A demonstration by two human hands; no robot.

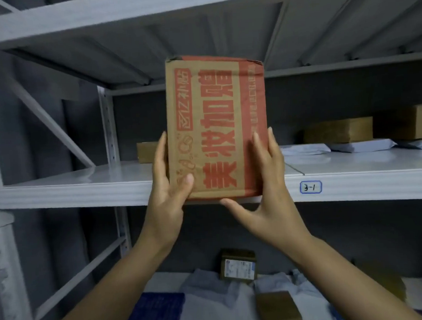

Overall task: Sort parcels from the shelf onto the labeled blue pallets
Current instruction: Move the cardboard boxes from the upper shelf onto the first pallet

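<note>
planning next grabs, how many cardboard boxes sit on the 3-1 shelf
3: a small box just left of the left hand, a flat box at right, a taller box at far right. The held parcel may hide more.

box behind parcel (144,152), mostly hidden

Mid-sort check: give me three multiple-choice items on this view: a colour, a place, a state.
1. The held box is printed in: A) blue B) red C) green
2. Where is the 3-1 label? A) on the shelf's front edge B) on the box C) on a wrist
3. How is the box held? A) by one hand alone B) untouched on the shelf C) by both hands
Answers: 1 B, red characters cover the brown cardboard. 2 A, it sits on the edge, right of the box. 3 C, the left hand and right hand grip opposite sides.
</note>
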